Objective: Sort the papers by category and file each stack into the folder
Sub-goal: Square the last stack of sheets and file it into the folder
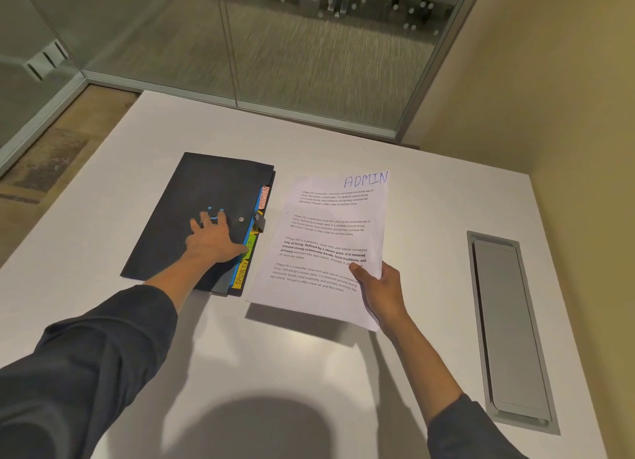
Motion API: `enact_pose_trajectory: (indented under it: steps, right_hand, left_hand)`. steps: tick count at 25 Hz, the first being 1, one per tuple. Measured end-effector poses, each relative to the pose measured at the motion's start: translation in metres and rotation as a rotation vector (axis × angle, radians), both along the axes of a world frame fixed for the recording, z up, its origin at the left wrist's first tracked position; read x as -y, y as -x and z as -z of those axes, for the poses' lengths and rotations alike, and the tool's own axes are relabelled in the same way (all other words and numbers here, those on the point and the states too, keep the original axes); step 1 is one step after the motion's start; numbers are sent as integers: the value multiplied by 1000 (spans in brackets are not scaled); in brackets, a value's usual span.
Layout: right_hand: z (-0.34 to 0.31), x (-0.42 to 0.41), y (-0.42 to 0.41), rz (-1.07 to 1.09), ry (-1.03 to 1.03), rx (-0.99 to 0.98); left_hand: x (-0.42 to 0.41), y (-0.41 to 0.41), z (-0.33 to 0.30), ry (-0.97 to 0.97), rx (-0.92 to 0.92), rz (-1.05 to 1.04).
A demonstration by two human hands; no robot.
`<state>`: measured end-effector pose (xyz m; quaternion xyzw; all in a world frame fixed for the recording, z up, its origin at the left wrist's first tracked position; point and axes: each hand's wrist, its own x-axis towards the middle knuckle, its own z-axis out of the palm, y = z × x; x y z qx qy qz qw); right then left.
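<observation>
left hand (213, 236) flat, fingers spread on closed folder (192, 218), mid-left, to keep it steady | right hand (379, 286) pinches ADMIN papers (326, 245), centre, ready for filing

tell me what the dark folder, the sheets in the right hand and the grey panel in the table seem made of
Folder: matte dark cover, likely plastic or coated card; no glare, thin flat edge.
Sheets: plain white paper; printed text, slight bend where held.
Panel: looks like brushed metal, possibly painted plastic; dull grey sheen.
</observation>
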<state>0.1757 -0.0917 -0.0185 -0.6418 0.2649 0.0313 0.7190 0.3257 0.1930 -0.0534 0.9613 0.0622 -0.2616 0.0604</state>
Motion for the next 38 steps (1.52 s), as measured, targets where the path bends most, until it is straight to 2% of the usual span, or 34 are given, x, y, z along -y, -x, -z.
enact_pose_trajectory:
  steps: [5, 10, 13, 19, 24, 31, 34, 38]
  right_hand:
    - [-5, -4, -2, -42, 6, -4]
    - [-16, -5, 1, -100, 83, -2]
    - [-22, -5, 2, -149, 93, 8]
    - [-19, 6, 2, -227, 276, -98]
    - [-16, 22, 13, -192, 373, -166]
    - [-14, 26, 37, -137, 484, -185]
    - [-9, 19, 48, -125, 459, -161]
    - [3, 4, 61, -150, 533, -154]
  left_hand:
    - [-4, 2, -10, 53, -9, 3]
    - [0, 16, -34, 25, 297, 171]
    - [7, 33, -47, 0, 372, 279]
    - [30, 72, -53, 102, 345, 407]
    - [60, 106, -63, 52, 328, 580]
    - [107, 147, -74, 93, 323, 616]
    - [129, 167, -67, 103, 304, 631]
    - [155, 184, -53, 151, 278, 607]
